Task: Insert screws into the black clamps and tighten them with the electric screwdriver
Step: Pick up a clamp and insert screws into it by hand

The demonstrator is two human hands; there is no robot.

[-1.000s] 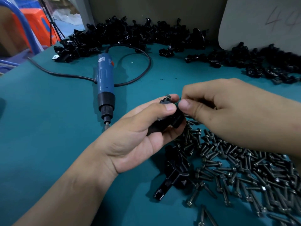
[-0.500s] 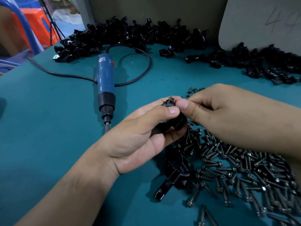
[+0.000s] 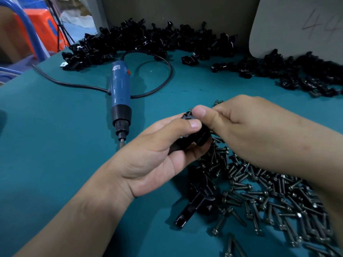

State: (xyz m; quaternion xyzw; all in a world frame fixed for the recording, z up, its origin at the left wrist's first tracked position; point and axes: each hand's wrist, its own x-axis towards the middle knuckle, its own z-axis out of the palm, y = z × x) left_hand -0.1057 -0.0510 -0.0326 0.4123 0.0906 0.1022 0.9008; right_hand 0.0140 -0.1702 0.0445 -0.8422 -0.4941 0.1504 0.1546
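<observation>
My left hand (image 3: 157,158) grips a black clamp (image 3: 193,135) above the teal table, thumb across its top. My right hand (image 3: 239,125) pinches a small screw (image 3: 190,109) at the clamp's upper end; only the screw's tip shows past the thumb. A blue electric screwdriver (image 3: 120,97) lies on the table to the left of my hands, bit pointing toward me, nobody holding it. A heap of loose screws (image 3: 269,193) covers the table under and right of my right hand. Another black clamp (image 3: 198,203) lies at the heap's left edge.
A long pile of black clamps (image 3: 148,41) runs along the back of the table, with more at the back right (image 3: 297,73). The screwdriver's black cord (image 3: 163,78) loops behind it. A grey board (image 3: 297,25) leans at the back right. An orange stool (image 3: 40,30) stands past the table's left corner.
Both hands drifted slightly toward me and down. My right thumb and finger closed in over the screw at the clamp's top, covering more of it.
</observation>
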